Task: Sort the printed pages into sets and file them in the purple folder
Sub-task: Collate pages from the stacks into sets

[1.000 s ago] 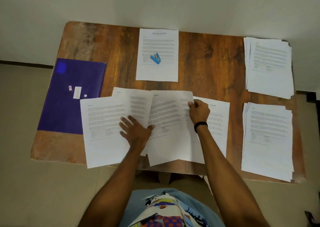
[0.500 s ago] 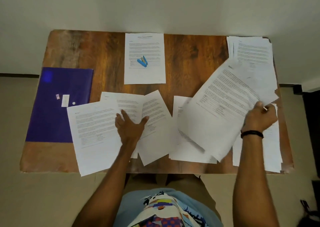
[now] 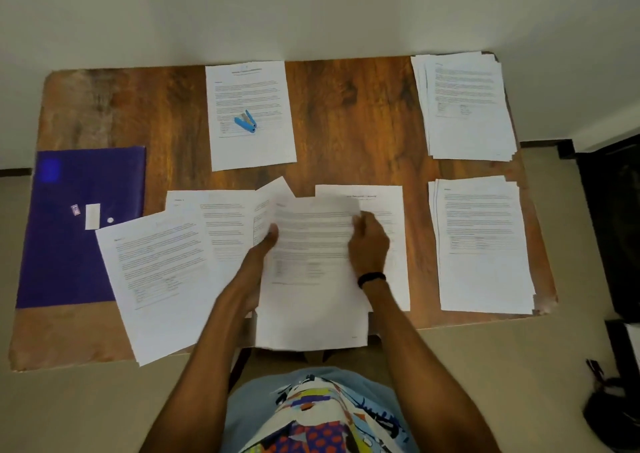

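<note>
A purple folder (image 3: 79, 224) lies flat at the table's left edge. Several printed pages are fanned along the front: one at the front left (image 3: 162, 279), one behind it (image 3: 221, 231), and a title page (image 3: 396, 245) right of centre. Over them, at the centre, is one printed page (image 3: 311, 279) that sticks out past the front edge. My left hand (image 3: 263, 252) grips its left edge, fingers underneath. My right hand (image 3: 369, 241) is blurred and holds its right side. Two paper stacks sit on the right, one far (image 3: 464, 106) and one near (image 3: 481, 245).
A single page (image 3: 249, 117) at the far centre carries a small blue stapler (image 3: 246, 122). The wooden table (image 3: 353, 123) shows bare wood between the sheets. A wall runs behind it, and dark objects (image 3: 609, 231) stand on the floor at the right.
My right hand carried a page from the near right stack to the centre. My left hand left the fanned pages and took hold of that page's left edge.
</note>
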Available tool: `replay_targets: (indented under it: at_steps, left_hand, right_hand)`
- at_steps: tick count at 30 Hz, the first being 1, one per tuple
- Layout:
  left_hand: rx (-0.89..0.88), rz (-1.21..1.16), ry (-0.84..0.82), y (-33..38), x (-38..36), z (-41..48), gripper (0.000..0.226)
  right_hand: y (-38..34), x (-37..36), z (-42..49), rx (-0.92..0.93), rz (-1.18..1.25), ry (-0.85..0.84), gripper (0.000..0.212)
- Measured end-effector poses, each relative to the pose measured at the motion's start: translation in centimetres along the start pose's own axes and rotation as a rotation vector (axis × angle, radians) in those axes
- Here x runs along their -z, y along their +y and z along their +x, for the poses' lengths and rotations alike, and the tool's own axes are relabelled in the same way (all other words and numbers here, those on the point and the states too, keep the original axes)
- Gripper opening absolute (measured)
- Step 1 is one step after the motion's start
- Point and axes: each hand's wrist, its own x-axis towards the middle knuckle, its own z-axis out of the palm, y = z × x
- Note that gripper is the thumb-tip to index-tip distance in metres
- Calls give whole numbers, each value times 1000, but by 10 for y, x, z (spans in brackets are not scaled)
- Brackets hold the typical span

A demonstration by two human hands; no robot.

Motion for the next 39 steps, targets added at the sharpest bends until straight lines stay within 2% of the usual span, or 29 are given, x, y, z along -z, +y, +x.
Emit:
replay_targets:
  at_steps: [2,4,6,11,14,18,26,28,30,33,35,37,39]
  left_hand:
    - [54,177,67,-12,10,-1,34]
    - [70,267,178,-25,18,1,28]
    - [43,301,275,-33,22,2,29]
    - [-37,352,364,-51,33,17,31]
    - [-27,362,390,-57,37,24,30]
    - [-10,340,403,-61,36,29,30]
    - [10,308,411,-68,32,35,31]
    - [6,303,405,-67,31,36,32]
    - [6,307,395,-65,31,38,32]
    - [-1,314,370,-63,31,38,32]
    - [-18,314,338,-62,29,39,32]
    - [-30,319,307,-61,26,40,33]
    - [-48,322,260,-59,22,42,33]
  right_hand:
    - [5,-8,-3,-10,25,-84,17]
    - [13,-7,5,-15,-6,-127,19]
    - [27,0,25,-38,-84,-158,38]
    - [66,27,93,11,-394,-295,108]
    - [75,36,118,43,-512,-400,125]
    - [82,29,120,69,-458,-429,115]
    - [65,34,94,29,-176,-353,50]
    - [56,53,95,-6,-182,-373,55]
    - [49,76,102,-45,-195,-303,65]
    - [36,124,115,-45,-235,-228,63]
    - [12,165,120,-141,-34,-368,58]
    - [-11,202,118,-259,311,-613,62]
    - [-25,221,114,-257,551,-854,68]
